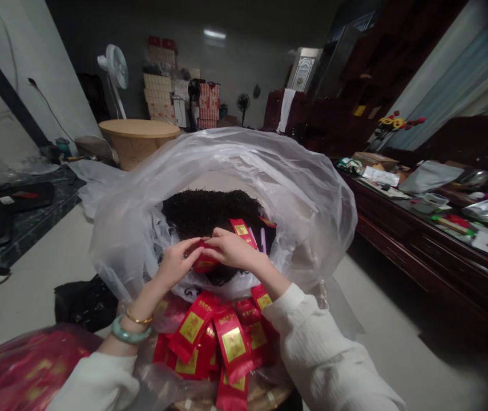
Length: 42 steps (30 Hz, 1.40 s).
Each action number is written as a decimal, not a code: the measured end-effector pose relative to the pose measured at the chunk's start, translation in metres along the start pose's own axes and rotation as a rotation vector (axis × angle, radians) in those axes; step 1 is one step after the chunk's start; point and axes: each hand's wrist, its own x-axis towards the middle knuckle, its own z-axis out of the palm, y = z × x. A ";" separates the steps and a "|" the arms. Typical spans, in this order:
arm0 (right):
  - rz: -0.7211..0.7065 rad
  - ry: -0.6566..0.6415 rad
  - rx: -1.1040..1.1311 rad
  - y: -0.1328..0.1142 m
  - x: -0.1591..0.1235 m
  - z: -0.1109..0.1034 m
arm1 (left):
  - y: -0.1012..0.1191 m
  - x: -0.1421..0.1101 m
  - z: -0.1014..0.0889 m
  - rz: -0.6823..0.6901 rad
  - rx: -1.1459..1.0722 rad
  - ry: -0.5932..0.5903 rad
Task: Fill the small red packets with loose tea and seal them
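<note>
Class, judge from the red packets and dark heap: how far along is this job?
Probably partway. Possibly done: the piled packets in front, though I can't confirm they're filled or sealed. In hand: one red packet, between the left hand and right hand. Left: the dark heap is sizeable, so more filling seems likely.

Red packets [232,342] crowd beneath both wrists; above the dark heap [213,208], space lies open.
</note>
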 end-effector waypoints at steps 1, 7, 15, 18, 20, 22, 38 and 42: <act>0.001 -0.013 -0.015 0.000 0.000 0.001 | 0.000 0.000 0.000 0.003 -0.001 0.005; -0.010 0.042 -0.005 0.007 -0.001 0.010 | 0.000 -0.002 0.002 0.050 0.010 0.085; 0.052 0.332 0.258 0.018 -0.008 0.022 | 0.004 -0.003 0.004 0.056 -0.032 0.165; 0.160 0.413 0.430 0.021 -0.008 0.030 | 0.002 -0.004 0.006 -0.007 -0.089 0.204; 0.194 0.436 0.509 0.024 -0.007 0.034 | 0.000 -0.004 0.008 -0.062 -0.157 0.214; 0.200 0.452 0.554 0.026 -0.005 0.035 | 0.000 -0.003 0.011 -0.120 -0.230 0.219; 0.128 0.279 0.345 -0.001 0.003 0.007 | 0.019 -0.003 0.018 -0.337 -0.545 -0.101; 0.008 0.202 0.193 0.000 0.003 0.003 | 0.022 -0.007 0.020 -0.353 -0.613 -0.152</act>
